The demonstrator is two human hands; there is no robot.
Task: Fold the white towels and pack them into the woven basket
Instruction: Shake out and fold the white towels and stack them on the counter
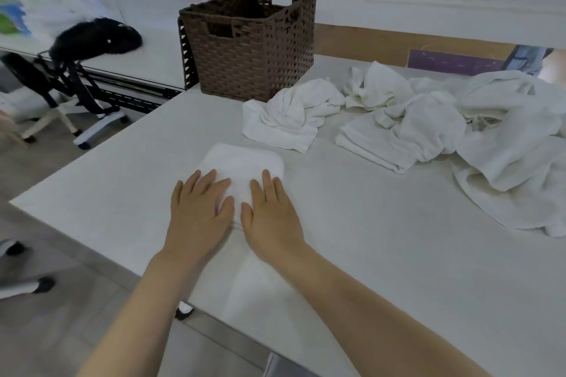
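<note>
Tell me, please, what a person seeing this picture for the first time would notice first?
Probably the two hands: the left hand and right hand lie flat, side by side, on a folded towel near the table's left edge. Behind it stands the dark woven basket, its inside mostly out of sight. To the right, a pile of crumpled towels spreads across the table.

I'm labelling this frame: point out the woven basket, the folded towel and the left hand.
woven basket (257,61), head view, front wall.
folded towel (245,159), head view, bare top beyond the fingers.
left hand (199,211), head view, back of hand.
</note>
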